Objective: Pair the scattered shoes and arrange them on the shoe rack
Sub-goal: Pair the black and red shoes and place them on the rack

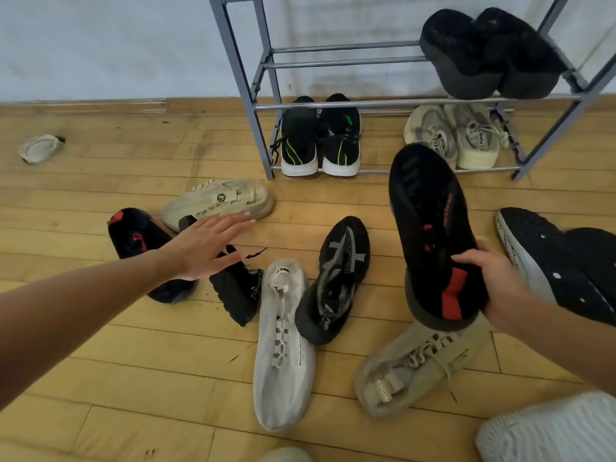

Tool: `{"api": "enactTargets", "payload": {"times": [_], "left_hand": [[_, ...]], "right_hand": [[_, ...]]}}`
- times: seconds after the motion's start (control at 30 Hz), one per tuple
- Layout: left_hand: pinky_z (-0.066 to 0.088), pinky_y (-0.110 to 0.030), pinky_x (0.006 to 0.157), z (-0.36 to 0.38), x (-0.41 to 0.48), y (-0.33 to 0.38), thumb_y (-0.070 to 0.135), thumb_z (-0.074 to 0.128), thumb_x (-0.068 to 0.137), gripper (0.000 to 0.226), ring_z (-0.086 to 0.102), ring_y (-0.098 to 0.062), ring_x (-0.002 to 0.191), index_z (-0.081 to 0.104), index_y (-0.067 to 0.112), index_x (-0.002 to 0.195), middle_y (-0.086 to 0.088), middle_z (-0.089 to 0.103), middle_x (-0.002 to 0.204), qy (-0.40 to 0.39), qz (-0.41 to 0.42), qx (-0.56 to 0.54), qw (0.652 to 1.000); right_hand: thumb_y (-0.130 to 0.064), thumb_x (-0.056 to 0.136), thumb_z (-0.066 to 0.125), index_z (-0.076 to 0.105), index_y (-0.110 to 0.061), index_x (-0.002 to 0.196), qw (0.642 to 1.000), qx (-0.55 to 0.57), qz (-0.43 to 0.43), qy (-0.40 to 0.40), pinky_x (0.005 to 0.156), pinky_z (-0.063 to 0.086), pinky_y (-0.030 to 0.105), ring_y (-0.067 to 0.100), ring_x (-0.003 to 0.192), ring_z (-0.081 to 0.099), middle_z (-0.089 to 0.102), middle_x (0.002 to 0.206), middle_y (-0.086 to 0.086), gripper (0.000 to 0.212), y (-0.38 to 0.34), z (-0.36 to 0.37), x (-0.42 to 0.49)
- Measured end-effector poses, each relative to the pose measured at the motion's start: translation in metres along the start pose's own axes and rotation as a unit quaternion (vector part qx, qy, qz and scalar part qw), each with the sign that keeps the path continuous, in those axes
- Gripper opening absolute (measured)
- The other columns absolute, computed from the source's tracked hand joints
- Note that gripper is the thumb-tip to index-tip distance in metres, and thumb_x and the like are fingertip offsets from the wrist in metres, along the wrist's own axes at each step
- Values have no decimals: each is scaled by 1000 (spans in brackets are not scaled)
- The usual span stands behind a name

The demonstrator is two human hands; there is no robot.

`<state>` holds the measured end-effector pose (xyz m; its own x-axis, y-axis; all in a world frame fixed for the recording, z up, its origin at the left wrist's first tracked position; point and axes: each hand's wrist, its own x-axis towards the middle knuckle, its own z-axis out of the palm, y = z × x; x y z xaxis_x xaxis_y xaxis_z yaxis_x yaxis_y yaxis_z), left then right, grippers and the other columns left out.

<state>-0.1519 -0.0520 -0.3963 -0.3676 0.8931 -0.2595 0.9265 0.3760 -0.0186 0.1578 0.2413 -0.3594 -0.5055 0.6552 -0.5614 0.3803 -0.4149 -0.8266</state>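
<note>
Right grip [496, 278] holding black-red shoe [430, 228], left grip [206, 248] spread — over navy shoe [140, 241]

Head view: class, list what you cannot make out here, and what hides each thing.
1. Head view: part of the red-marked dark shoe, hidden by the left hand.
2. Head view: the beige shoe, far end covered by the black shoe in the right hand.
3. Head view: the dotted black shoe, cut off by the right edge.
4. Head view: the pale object far left, too small to identify.
</note>
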Motion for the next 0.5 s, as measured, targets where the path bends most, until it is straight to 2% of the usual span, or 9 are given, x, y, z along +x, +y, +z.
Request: {"api": "enactTargets", "payload": {"times": [0.07, 0.17, 0.3, 0.4, 0.5], "left_hand": [[-2, -30, 116, 2, -1, 1, 61, 21, 92, 68, 9, -11, 147, 4, 32, 151, 11, 10, 159, 0, 0, -4, 1000], [-4, -28, 115, 1, 2, 8, 61, 21, 91, 69, 4, -8, 146, 4, 31, 152, 11, 9, 159, 2, 10, -12, 1000], [-2, -29, 116, -1, 8, 14, 61, 22, 91, 70, 5, -11, 147, 6, 31, 152, 9, 10, 160, 9, 14, -22, 1000], [1, -32, 118, -2, 9, 14, 62, 22, 91, 70, 6, -12, 147, 5, 32, 152, 9, 9, 160, 12, 6, -33, 999], [3, -34, 118, -3, 5, 10, 65, 19, 89, 73, 8, -13, 147, 4, 31, 152, 9, 8, 160, 14, -10, -45, 999]], "right_hand": [[-5, 84, 50, 64, -24, 99, 1000, 0, -11, -12, 95, 46, 46, 28, 100, 62, 67, 109, 8, 28, -8, 5, 0], [-3, 85, 47, 62, -20, 110, 999, 23, -9, -34, 78, 51, 37, 25, 89, 65, 69, 98, 6, 33, -18, 15, -1], [-1, 85, 46, 65, -22, 99, 998, 27, 9, -62, 69, 50, 33, 24, 78, 65, 69, 88, 4, 32, -23, 35, -7], [-3, 85, 46, 64, -20, 101, 996, 23, 35, -77, 66, 50, 33, 24, 76, 65, 70, 85, 4, 29, -25, 48, -13], [-6, 87, 47, 64, -20, 96, 994, 26, 61, -85, 62, 47, 32, 21, 72, 66, 73, 70, 1, 24, -29, 57, -20]]}}
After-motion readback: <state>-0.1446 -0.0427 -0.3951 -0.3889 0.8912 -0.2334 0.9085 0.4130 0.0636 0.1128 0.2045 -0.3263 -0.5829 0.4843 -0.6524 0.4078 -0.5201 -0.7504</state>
